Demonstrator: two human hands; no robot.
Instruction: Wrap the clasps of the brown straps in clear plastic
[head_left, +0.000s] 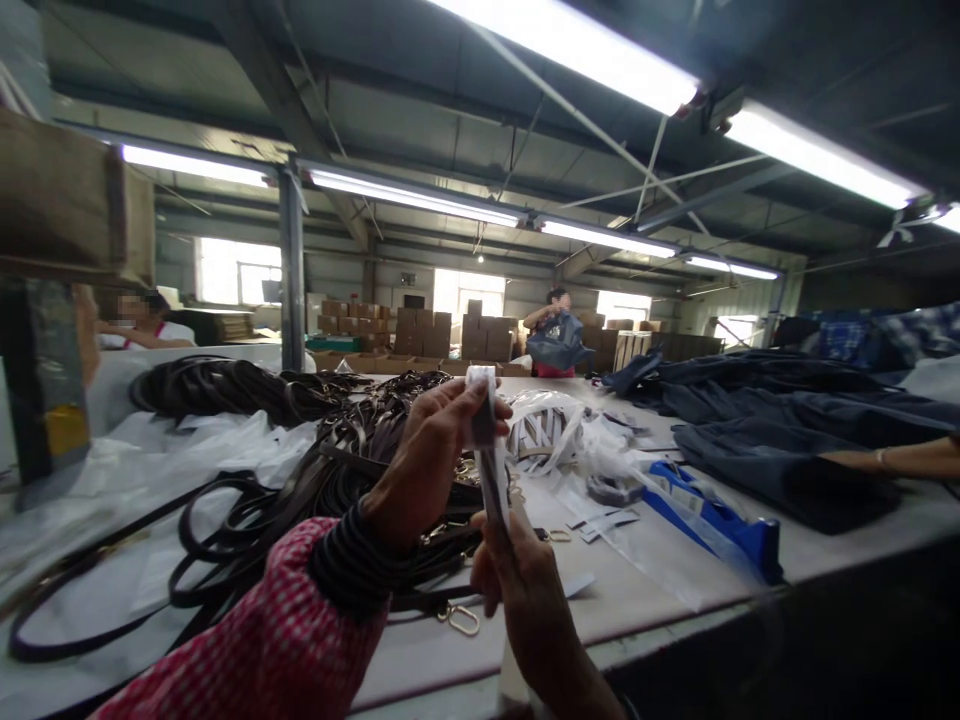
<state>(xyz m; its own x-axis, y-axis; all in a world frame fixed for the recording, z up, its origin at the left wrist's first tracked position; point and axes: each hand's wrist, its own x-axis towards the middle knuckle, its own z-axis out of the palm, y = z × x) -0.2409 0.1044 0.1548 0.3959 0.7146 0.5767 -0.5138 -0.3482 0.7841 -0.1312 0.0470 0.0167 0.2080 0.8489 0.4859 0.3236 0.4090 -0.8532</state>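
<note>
In front of me I hold a narrow dark strap [493, 482] with a whitish wrapping along it, roughly upright. My left hand [420, 455] pinches its upper end between thumb and fingers. Lower down, my right hand [525, 590] is closed around the same strap. Behind and left of my hands lies a heap of dark brown straps [352, 460] with metal clasps. One gold-coloured clasp [463, 620] lies just below my left hand on the white table [450, 665].
To the right are a blue tape dispenser [712, 525], clear plastic bags [551, 420] and loose strips [607, 522]. Dark blue fabric [772, 465] is piled there, with another person's hand [862, 458] on it. A person [553, 330] stands across the table holding dark cloth. White plastic sheets [195, 465] lie left.
</note>
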